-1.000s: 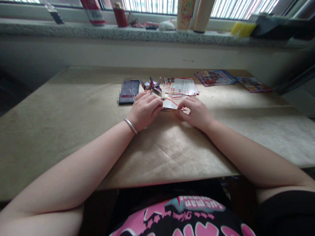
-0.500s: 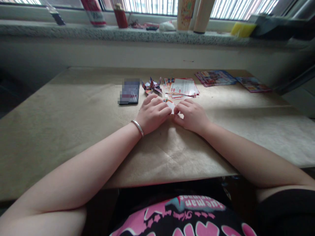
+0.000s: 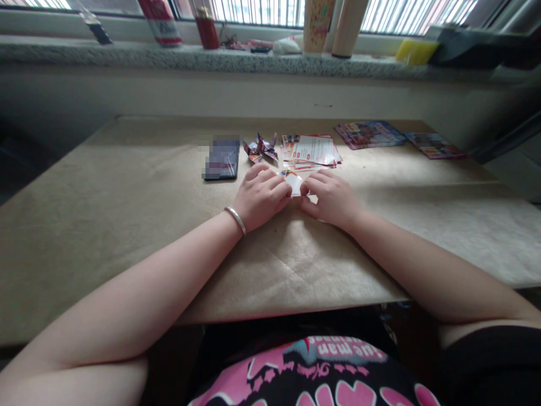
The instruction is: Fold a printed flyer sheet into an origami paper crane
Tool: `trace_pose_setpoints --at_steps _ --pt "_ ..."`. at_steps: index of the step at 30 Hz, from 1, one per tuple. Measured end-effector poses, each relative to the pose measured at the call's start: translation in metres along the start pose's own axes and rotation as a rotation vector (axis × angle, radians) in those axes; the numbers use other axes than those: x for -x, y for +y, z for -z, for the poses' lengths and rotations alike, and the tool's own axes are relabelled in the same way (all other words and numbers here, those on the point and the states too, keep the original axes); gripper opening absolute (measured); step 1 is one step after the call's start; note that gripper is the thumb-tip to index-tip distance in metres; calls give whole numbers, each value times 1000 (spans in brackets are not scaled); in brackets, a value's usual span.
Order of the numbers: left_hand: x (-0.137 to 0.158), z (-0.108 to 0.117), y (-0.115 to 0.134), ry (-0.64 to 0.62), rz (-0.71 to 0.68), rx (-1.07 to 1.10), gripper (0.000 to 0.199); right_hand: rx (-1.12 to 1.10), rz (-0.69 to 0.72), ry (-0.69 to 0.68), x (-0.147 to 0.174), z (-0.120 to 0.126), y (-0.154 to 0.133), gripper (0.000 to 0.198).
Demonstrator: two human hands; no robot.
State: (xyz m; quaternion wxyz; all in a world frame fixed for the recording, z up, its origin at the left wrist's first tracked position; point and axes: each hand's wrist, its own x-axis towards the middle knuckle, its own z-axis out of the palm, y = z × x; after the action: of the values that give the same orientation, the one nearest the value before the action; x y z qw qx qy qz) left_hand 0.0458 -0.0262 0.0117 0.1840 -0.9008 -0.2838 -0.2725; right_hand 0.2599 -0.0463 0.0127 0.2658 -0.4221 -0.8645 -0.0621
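Observation:
A small folded sheet of paper (image 3: 295, 183), white with a coloured printed corner, lies on the table between my hands. My left hand (image 3: 262, 194), with a silver bangle at the wrist, has its fingers curled over the sheet's left side. At the right end, my right hand (image 3: 329, 194) pinches the sheet's edge between thumb and fingers. Part of the paper is hidden beneath the left fingers. Just beyond the left hand stand folded paper figures (image 3: 261, 149), dark and colourful with pointed tips.
A dark phone (image 3: 222, 159) lies left of the figures. Behind the hands is a loose stack of printed sheets (image 3: 315, 150). Colourful booklets or cards (image 3: 372, 135) lie at the back right, another pile (image 3: 437, 145) beside them. Bottles and a yellow item (image 3: 416, 52) line the granite windowsill (image 3: 236, 61).
My left fingers have shifted slightly left, so a little more of the white paper shows between the hands. The right hand has hardly moved.

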Motion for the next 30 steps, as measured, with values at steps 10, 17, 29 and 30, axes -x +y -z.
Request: trace_pose_setpoints --at_steps 10,17,29,30 --pt "6 0 -12 17 -23 -27 26 -81 -19 22 4 1 19 7" --pt "7 1 -14 31 -60 1 27 -165 27 1 5 0 30 7" --pt "9 1 -18 68 -12 67 25 -209 36 -4 8 1 38 5" --pt "9 2 -18 72 -5 73 25 -210 35 -3 8 0 37 5"
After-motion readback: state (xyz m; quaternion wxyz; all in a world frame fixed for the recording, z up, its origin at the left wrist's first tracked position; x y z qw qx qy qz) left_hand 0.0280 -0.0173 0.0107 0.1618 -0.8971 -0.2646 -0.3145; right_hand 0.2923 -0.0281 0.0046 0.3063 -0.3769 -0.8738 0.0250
